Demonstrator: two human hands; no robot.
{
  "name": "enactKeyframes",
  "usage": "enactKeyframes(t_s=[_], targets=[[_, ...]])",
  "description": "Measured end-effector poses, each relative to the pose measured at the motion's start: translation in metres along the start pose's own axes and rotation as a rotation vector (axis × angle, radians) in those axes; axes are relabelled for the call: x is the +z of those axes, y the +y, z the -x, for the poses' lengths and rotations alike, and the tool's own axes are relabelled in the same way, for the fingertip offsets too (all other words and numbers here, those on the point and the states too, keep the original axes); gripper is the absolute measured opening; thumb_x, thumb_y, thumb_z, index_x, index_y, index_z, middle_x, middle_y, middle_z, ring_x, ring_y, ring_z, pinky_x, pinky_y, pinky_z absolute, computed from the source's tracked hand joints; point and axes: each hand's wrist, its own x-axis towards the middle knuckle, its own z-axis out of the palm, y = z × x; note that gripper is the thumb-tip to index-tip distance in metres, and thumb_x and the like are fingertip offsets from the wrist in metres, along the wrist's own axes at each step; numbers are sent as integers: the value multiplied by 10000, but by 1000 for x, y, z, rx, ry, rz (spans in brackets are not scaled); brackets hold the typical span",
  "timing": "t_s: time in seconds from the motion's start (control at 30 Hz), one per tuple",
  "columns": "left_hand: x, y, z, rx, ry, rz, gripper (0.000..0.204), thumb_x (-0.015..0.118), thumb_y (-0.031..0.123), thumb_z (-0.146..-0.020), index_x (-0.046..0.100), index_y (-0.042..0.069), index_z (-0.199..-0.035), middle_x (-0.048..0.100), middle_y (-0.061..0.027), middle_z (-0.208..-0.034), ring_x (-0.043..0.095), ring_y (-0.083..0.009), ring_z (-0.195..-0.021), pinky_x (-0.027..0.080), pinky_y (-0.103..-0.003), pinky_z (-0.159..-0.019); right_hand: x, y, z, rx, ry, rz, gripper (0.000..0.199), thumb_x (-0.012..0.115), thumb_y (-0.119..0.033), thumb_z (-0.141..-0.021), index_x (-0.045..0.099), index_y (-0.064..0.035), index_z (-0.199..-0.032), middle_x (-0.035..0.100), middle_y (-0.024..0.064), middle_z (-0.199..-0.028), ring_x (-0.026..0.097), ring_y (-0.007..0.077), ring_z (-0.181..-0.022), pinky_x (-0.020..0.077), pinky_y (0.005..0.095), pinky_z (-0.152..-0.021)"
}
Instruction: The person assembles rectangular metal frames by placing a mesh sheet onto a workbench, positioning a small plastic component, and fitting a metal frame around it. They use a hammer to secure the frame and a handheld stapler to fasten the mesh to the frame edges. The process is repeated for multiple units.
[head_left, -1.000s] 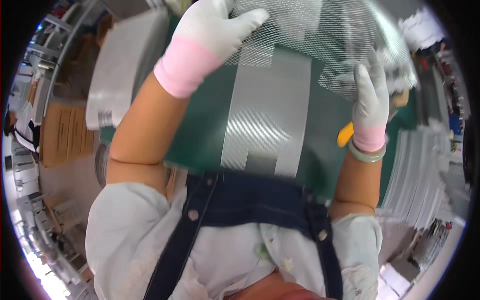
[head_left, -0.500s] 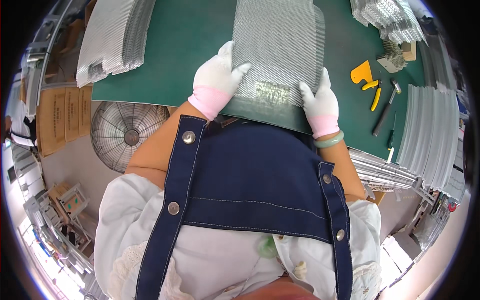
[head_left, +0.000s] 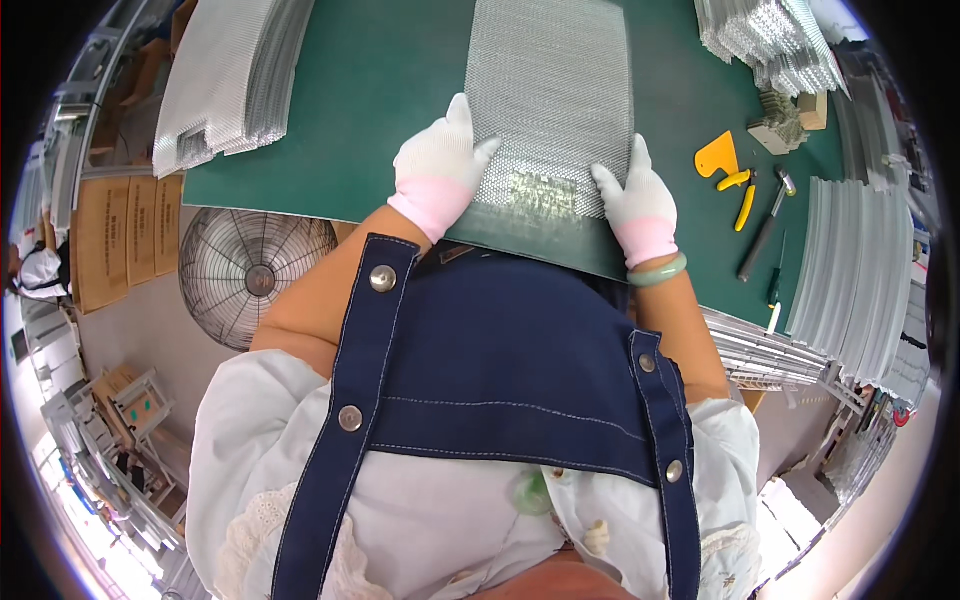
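Note:
A silvery metal mesh sheet [head_left: 550, 85] lies on the green tabletop in front of me, its near end close to the table edge. One small patch [head_left: 543, 193] near that end looks shinier. My left hand [head_left: 440, 165], in a white glove with a pink cuff, grips the left edge, thumb over the mesh and index finger stretched along the side. On the opposite edge my right hand [head_left: 636, 205], gloved alike, has its thumb on the mesh and fingers along the border. The fingers' undersides are hidden. How many sheets lie together I cannot tell.
Mesh stacks stand at the far left [head_left: 225, 80] and far right [head_left: 770, 40]. Right of my hand lie a yellow scraper [head_left: 717, 155], yellow-handled pliers [head_left: 741, 200], a hammer [head_left: 766, 228] and a screwdriver [head_left: 777, 270]. Pale strips [head_left: 850, 270] line the right side. A fan [head_left: 258, 280] stands lower left.
A mesh edge that stuck out on the right beyond the upper sheet now lines up with it. My right hand has shifted slightly inward, and my left hand slightly to the right.

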Motion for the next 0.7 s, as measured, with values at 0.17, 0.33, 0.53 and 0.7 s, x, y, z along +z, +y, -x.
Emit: enactKeyframes(t_s=[0.17,0.33,0.53,0.7], targets=[[-2,1,-3,-6,-14,3,683,639,431,-905,444,-39,-1359,684,-253,-1017,676,-391,-945,549,-441,-798,4,7,-1,-28,40,-21,802,606,-487,-906,336,10,-1474,703,208,-931,685,372,-875,539,448,-748],[-5,-4,10,110,199,154,673,642,398,-908,440,-26,-1390,675,-262,-1032,670,-388,-957,537,-429,-813,-7,8,9,-2,71,-285,766,630,-441,-903,358,4,-1464,700,189,-917,682,362,-837,537,443,-720],[5,-3,6,15,94,93,666,661,386,-893,458,-3,-1394,683,-217,-975,675,-366,-886,537,-422,-782,17,17,2,-100,172,-75,730,666,-397,-895,385,-35,-1463,650,112,-760,656,306,-712,525,396,-656],[3,-7,8,131,272,139,689,688,409,-876,471,14,-1399,679,-177,-906,671,-337,-811,538,-407,-721,4,12,12,-134,290,-236,693,699,-355,-885,431,-37,-1439,624,69,-709,634,269,-638,517,367,-612]])
